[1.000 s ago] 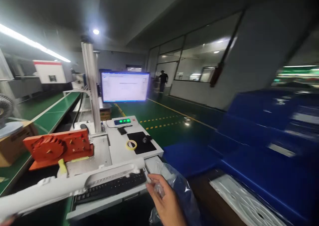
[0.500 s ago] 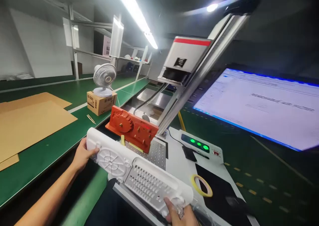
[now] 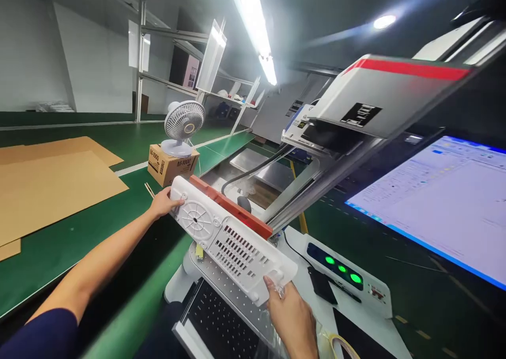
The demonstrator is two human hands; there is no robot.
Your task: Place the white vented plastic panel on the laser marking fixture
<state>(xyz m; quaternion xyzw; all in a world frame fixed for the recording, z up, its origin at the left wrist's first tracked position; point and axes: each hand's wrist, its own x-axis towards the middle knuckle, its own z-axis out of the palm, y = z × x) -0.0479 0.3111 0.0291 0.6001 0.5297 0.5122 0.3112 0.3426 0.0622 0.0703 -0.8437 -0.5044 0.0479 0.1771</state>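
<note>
While both hands grip it, the white plastic vented panel (image 3: 229, 243) hangs tilted over the orange fixture (image 3: 233, 207) and perforated plate (image 3: 233, 290). Left hand (image 3: 164, 203) clamps its far end; right hand (image 3: 290, 314) pinches its near end. A desk fan (image 3: 182, 124) tops 1 cardboard box (image 3: 172, 166) nearby.

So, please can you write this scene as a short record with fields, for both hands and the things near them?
left hand: grips the far end of the white plastic panel
right hand: grips the near end of the panel, with clear plastic film
panel position: lies against the orange fixture
below: keyboard
right side: green lights, monitor
left side: fan on cardboard box
</note>
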